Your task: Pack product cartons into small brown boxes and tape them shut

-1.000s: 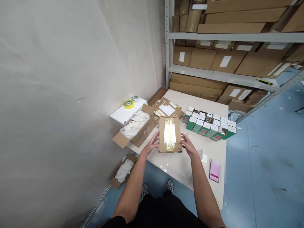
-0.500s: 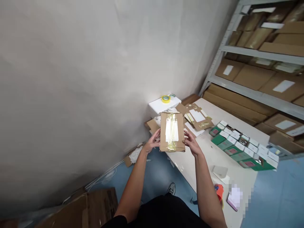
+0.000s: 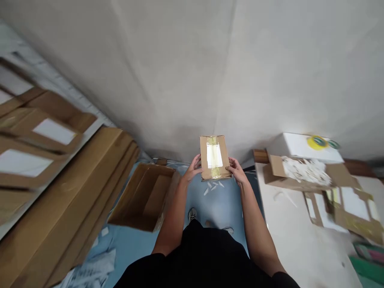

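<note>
1. So I've got a taped box (image 3: 214,158) up in front of me, right around the centre of the frame, top face showing.
2. My left hand (image 3: 192,172) is clamped on its left side, fingers curled along the edge.
3. My right hand (image 3: 236,170) grips the other side, thumb over the near right corner. So my hands are apart, with just the box between them.
4. There's a white label (image 3: 213,155) on top, and a shiny yellowish tape strip runs down the middle over it.
5. Just past my hands it's plain grey wall (image 3: 180,72), all across the upper frame.
6. Under the box there's blue floor (image 3: 216,204) with a few white scraps (image 3: 213,187), plus my shoes lower down.
7. Left of my left arm, a big open carton (image 3: 172,200) sits on the floor. Can't see anything in it.
8. Far left: shelf with labelled boxes, kinda blurry, and long cartons (image 3: 69,204) running diagonally beside it.
9. Right side is the worktop (image 3: 294,240): an open box (image 3: 279,166) stuffed with crumpled white paper (image 3: 307,171), flattened cardboard (image 3: 357,214) near it, green packaging (image 3: 369,269) cut off at lower right.
10. Behind the stuffed box, a yellow tape roll (image 3: 312,142) lies on a white block (image 3: 300,146).
</note>
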Tool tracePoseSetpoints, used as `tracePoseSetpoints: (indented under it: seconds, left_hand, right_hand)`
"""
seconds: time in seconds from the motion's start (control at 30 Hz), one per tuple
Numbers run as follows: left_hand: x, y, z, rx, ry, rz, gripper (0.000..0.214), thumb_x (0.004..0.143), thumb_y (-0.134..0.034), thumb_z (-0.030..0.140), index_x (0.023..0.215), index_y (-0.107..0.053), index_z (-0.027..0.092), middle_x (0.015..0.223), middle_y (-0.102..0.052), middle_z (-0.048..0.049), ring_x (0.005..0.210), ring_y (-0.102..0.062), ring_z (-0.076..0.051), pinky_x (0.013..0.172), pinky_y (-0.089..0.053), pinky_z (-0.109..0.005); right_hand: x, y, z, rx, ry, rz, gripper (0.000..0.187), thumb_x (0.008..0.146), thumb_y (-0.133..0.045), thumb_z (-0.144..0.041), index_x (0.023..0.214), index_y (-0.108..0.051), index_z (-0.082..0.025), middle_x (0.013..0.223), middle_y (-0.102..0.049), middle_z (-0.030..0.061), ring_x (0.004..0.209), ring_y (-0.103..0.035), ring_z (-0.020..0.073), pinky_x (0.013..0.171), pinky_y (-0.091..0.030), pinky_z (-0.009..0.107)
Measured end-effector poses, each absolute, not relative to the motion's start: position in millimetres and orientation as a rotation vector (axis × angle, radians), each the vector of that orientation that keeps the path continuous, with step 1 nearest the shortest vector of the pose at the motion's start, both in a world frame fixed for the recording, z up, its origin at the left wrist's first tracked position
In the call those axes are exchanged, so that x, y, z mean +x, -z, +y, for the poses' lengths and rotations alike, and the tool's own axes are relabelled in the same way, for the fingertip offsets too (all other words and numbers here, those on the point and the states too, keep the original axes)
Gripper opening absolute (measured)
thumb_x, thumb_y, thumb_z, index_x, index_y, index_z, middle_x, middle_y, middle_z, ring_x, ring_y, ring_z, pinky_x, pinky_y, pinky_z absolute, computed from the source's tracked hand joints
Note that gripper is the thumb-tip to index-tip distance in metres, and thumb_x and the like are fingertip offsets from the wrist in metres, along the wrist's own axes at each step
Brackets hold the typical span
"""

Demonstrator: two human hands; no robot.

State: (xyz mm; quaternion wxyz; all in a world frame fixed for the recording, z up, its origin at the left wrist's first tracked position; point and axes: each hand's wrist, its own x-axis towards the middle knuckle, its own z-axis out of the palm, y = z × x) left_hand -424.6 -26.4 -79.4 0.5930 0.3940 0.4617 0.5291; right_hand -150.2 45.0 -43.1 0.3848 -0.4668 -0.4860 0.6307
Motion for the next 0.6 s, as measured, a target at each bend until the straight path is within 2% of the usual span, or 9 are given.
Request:
tracePoseSetpoints:
  seconds: [0.13, 0.33, 0.5, 0.6]
  left_hand:
    - [-507.5, 112.5, -95.1, 0.675, -1.412, 1.29, 0.12, 0.069, -0.09, 0.04, 0.166, -0.018, 0.039, 0.167, -0.037, -0.0125, 0.141, -0.05, -0.037, 0.116, -0.042, -0.054]
    - [-588.3, 132.6, -192.2, 0.433, -1.696, 1.486, 0.123, 0.07, -0.091, 0.042, 0.166, -0.015, 0.037, 0.163, -0.041, -0.0133, 0.142, -0.049, -0.034, 0.117, -0.041, -0.052]
    - [-632.5, 141.8, -219.8, 0.255, -1.836, 1.533, 0.131, 0.069, -0.092, 0.046, 0.167, -0.005, 0.04, 0.167, -0.033, -0.0138, 0.145, -0.046, -0.035, 0.113, -0.046, -0.05]
    - [-654.4, 151.1, -218.1, 0.253, -1.724, 1.596, 0.134, 0.072, -0.089, 0.052, 0.166, 0.006, 0.042, 0.172, -0.026, -0.0134, 0.146, -0.046, -0.037, 0.111, -0.048, -0.053]
  right_hand:
    - [-272.5, 77.7, 50.2, -1.102, -1.833, -1.388, 0.057, 0.065, -0.071, -0.029, 0.121, -0.067, -0.031, 0.133, -0.07, 0.0032, 0.119, -0.063, 0.0271, 0.104, -0.049, 0.042]
    - [-440.0, 107.6, 29.3, -0.949, -2.102, -1.655, 0.055, 0.064, -0.066, -0.025, 0.119, -0.07, -0.031, 0.129, -0.073, -0.0003, 0.119, -0.065, 0.025, 0.107, -0.049, 0.042]
    - [-540.3, 117.9, 21.1, -0.801, -2.185, -1.767, 0.057, 0.064, -0.064, -0.024, 0.12, -0.071, -0.03, 0.133, -0.072, -0.0002, 0.129, -0.061, 0.0248, 0.114, -0.045, 0.044]
    - [-572.8, 122.0, 26.6, -0.851, -2.137, -1.78, 0.059, 0.064, -0.066, -0.024, 0.123, -0.07, -0.03, 0.137, -0.069, 0.003, 0.133, -0.058, 0.0256, 0.114, -0.045, 0.046]
